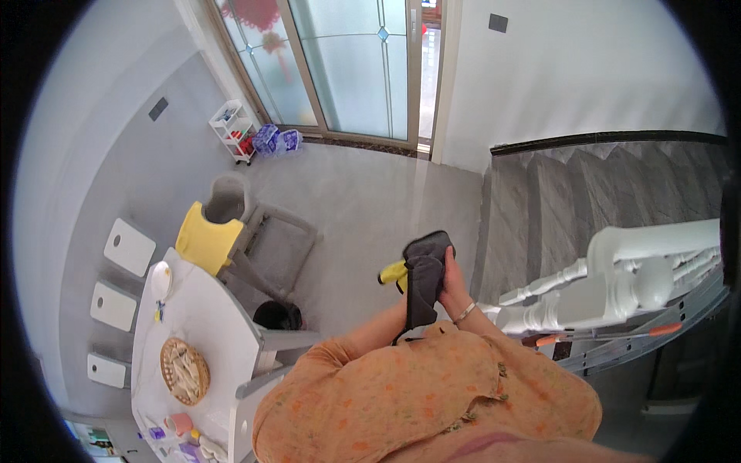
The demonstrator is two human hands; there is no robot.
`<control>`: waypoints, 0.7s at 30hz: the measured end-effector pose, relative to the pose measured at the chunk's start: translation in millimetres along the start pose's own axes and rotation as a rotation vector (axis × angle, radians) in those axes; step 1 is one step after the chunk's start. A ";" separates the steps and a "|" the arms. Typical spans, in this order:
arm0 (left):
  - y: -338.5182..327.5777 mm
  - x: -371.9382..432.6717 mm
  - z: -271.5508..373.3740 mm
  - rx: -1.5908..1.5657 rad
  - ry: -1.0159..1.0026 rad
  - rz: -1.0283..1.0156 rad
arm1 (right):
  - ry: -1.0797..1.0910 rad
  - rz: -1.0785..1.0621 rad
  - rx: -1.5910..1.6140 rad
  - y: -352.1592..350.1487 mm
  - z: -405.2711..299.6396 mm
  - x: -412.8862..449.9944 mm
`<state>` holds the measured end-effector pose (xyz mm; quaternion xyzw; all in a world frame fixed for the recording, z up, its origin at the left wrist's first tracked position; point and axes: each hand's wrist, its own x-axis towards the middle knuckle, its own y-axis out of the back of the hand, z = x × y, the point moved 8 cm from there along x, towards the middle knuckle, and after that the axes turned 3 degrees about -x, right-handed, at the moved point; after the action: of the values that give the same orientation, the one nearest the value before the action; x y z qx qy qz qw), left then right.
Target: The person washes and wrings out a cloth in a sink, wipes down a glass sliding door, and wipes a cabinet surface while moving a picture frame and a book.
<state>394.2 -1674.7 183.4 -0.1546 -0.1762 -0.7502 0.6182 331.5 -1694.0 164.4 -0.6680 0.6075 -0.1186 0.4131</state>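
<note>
My right hand [454, 279], with a bracelet at the wrist, grips the right side of a dark grey padded fabric item [427, 269] with black edging. The item is held upright in front of my chest, over the floor. A yellow fabric part [394, 272] with dark trim sticks out on its left side. My left forearm reaches in behind the dark fabric, which hides my left hand, so its hold cannot be seen. A dark strap or edge hangs at the item's lower end, near my orange patterned top [405, 393].
On my left stand a white table [231, 324] with a wicker basket [201, 393], and a grey high chair with a yellow tray [208, 237]. A dark bin [278, 315] is near the table. Stairs [556, 197] and a white banister [579, 309] lie on my right; sliding glass doors [353, 69] are ahead.
</note>
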 end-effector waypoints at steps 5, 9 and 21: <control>16.4 99.8 -28.2 -0.550 0.720 0.019 | -0.040 0.091 -0.291 28.2 -36.6 93.3; 22.0 184.5 -81.3 -1.053 0.897 0.109 | -0.003 0.109 -0.421 54.2 -82.5 184.3; 64.2 426.8 -25.0 0.531 -0.530 -0.147 | -0.170 -0.218 0.097 -3.2 -163.2 381.8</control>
<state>376.8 -2069.8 357.8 -0.1646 -0.5290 -0.6547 0.5143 315.3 -2108.1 138.5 -0.7169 0.4879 -0.1350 0.4793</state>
